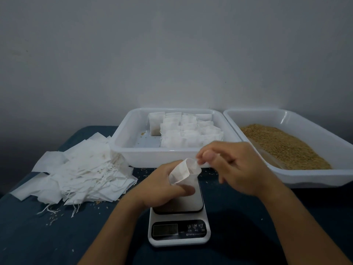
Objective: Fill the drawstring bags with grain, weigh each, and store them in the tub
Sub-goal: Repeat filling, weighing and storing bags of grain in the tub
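Right in the middle I've got a small white fabric drawstring bag (183, 172), held just above the steel platform of the white digital kitchen scale (178, 222). My left hand (162, 190) is curled round the bag's body, thumb across the lower part. My right hand (235, 165) pinches the rim at the top, holding the mouth open. I can't see any grain inside from here, so I reckon this one is yet to be filled.

The scale's display is too dim to read.

Behind the hands sits the white rectangular plastic tub (124, 142), and it's holding a good few rows of filled white bags (187, 131), packed to the right side with bare floor on the left. So plenty is done, I'd say.

To the right, the second white plastic tub (315, 176) has a wide heap of brown grain (282, 144) in it, so no shortage of supply.

To the left, a loose pile of flat empty white bags (80, 173) with trailing strings lies on the dark blue cloth surface (47, 236), stray grains scattered about. Plenty left to fill, weigh and store.
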A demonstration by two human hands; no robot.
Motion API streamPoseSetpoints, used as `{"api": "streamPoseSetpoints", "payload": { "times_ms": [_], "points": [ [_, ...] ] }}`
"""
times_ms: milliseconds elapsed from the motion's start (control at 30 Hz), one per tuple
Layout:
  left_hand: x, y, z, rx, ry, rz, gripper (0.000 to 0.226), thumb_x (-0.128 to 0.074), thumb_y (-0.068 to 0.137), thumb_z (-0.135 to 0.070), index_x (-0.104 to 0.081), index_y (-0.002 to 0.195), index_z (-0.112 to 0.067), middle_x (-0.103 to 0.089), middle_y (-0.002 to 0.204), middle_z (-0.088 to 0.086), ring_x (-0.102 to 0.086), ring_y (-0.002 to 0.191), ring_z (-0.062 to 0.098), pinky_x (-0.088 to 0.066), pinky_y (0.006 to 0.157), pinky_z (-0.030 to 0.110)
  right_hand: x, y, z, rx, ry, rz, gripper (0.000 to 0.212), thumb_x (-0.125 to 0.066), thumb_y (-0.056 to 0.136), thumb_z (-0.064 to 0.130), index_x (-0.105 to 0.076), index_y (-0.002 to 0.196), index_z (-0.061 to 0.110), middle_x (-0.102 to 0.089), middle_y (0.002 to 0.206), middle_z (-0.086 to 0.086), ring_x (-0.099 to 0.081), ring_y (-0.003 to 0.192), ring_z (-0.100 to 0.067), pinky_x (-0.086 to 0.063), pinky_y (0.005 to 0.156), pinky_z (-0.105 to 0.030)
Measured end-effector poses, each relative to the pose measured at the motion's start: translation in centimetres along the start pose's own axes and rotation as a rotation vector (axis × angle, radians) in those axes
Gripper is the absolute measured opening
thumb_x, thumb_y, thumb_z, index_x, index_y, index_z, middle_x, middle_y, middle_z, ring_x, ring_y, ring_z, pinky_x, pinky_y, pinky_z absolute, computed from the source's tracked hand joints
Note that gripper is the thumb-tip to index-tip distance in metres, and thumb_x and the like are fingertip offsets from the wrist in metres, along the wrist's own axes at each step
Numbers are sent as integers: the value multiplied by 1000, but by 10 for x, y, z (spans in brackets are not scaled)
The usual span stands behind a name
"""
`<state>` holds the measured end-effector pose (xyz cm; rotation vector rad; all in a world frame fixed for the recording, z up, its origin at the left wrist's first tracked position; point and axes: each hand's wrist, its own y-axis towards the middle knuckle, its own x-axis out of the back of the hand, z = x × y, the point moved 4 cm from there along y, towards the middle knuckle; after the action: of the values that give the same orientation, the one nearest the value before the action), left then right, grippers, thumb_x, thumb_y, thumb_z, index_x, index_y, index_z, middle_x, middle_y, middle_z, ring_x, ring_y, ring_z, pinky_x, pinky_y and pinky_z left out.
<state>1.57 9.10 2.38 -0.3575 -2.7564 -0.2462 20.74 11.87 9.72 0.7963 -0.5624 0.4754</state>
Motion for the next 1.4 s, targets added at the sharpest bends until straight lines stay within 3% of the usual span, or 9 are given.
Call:
{"api": "streamPoseSetpoints", "payload": {
  "times_ms": [167, 267, 333, 467, 600, 867, 1067, 1233, 1400],
  "points": [
    [1, 0, 1, -37, 40, -57, 18, -80, 78, -36, -65, 86, -40, -60, 79, -17, -55, 72, 3, -43, 66, 15, 72, 3, -76, -406, -408, -404, 20, -63, 99, 43, -71, 113, 31, -74, 102, 9, -67, 81, -2, -49, 69, -21],
    [1, 1, 4, -49, 46, -71, 17, -80, 81, -34, -66, 88, -39, -61, 78, -16, -55, 71, 2, -44, 66, 15, 105, -9, -142, -859, -727, -24, 54, -66, 100, 42, -54, 146, 16, -62, 143, -9, -61, 122, -29, -49, 98, -38],
    [0, 3, 5, -62, 57, -67, 17, -81, 81, -36, -65, 88, -37, -61, 78, -14, -55, 70, 2, -45, 65, 16, 111, -19, -166, -991, -869, 219, 57, -63, 100, 48, -56, 145, 15, -60, 146, -8, -59, 125, -29, -50, 102, -40],
    [-3, 4, 5, -83, 64, -76, 22, -78, 77, -44, -63, 87, -31, -58, 76, -13, -53, 70, 1, -43, 65, 16, 104, -24, -182, -1000, -927, 366, 26, -63, 98, 39, -73, 99, 15, -72, 92, 0, -64, 81, -17, -51, 73, -34],
    [-2, 3, 5, -74, 48, -89, 19, -78, 76, -42, -66, 89, -34, -59, 77, -11, -54, 70, 3, -43, 65, 15, 97, -19, -183, -1007, -932, 334, 28, -66, 97, 30, -66, 75, 14, -68, 75, -1, -62, 68, -19, -48, 62, -31],
    [-2, 4, 8, -60, 26, -83, 17, -78, 80, -33, -69, 94, -34, -61, 79, -8, -54, 72, 6, -43, 67, 17, 134, 3, -174, -1103, -971, 199, 37, -62, 97, 40, -66, 112, 6, -65, 104, -10, -65, 97, -30, -55, 80, -39],
    [0, 4, 10, -82, 29, -74, 17, -78, 81, -36, -69, 95, -36, -59, 77, -11, -52, 71, 5, -42, 66, 17, 156, 4, -187, -1011, -1167, 71, 21, -56, 99, 14, -69, 113, 7, -59, 102, -12, -57, 92, -29, -48, 74, -35],
    [0, 4, 10, -84, 27, -88, 16, -79, 81, -31, -68, 94, -33, -58, 77, -12, -52, 71, 4, -42, 65, 16, 138, 4, -211, -1004, -1034, 71, 19, -61, 97, 15, -56, 79, 13, -45, 73, -3, -53, 72, -23, -44, 67, -34],
    [0, 5, 13, -68, 22, -99, 17, -78, 82, -31, -69, 95, -34, -59, 79, -11, -52, 71, 4, -42, 65, 16, 119, 13, -234, -1047, -869, 64, 13, -63, 101, 16, -71, 98, 7, -60, 82, -5, -58, 73, -21, -47, 65, -32]
  ]
}}
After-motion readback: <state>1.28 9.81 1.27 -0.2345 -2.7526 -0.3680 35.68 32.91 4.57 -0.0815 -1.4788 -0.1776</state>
